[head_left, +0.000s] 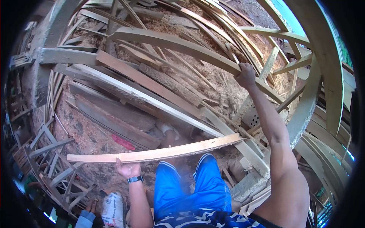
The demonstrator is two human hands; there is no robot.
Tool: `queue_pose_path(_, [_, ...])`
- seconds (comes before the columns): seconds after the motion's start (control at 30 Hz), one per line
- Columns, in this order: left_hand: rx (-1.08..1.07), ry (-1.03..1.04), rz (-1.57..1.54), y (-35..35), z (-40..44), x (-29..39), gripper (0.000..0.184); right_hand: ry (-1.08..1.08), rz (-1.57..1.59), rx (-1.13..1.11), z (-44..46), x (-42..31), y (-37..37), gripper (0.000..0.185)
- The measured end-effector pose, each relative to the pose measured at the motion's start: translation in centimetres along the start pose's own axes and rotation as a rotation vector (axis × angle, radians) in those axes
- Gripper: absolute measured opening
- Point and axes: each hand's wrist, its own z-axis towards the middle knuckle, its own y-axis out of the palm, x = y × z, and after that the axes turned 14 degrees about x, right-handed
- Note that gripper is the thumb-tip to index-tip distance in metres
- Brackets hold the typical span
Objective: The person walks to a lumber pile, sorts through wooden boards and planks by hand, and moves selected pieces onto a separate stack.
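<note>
Frames: slatted wooden pieces (51,147) stand crosswise at my far left
Other person: a hand (90,207) and a blue sleeve (85,219) show low down, apart from my own hands
Sack: white, printed, (113,209) just beside that other hand
Left fingers: my left hand (129,171), below a dark watch (135,179), is closed on the pale strip near its left end
Pale strip: (152,154) slightly curved, crossing in front of my knees, its right end at the heaped timber; it looks already shaped, and I see no fastening on it, so I judge it loose
Timber: a brown board (148,84) and a white-edged beam (152,100) lie unheld among shavings; how much work they have left I cannot tell
Right fingers: my right hand (246,76) is wrapped around the long curved beam (178,47), well apart from the strip
Far right: a broad curved rib (332,76) rises beyond my arm
</note>
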Motion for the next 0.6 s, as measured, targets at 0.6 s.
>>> queue_pose_path(0.6, [-0.323,0.193,-0.209,-2.5,-7.3,16.4,0.042,-0.422,0.466,-0.165,-5.1,-13.6,-15.1,0.046])
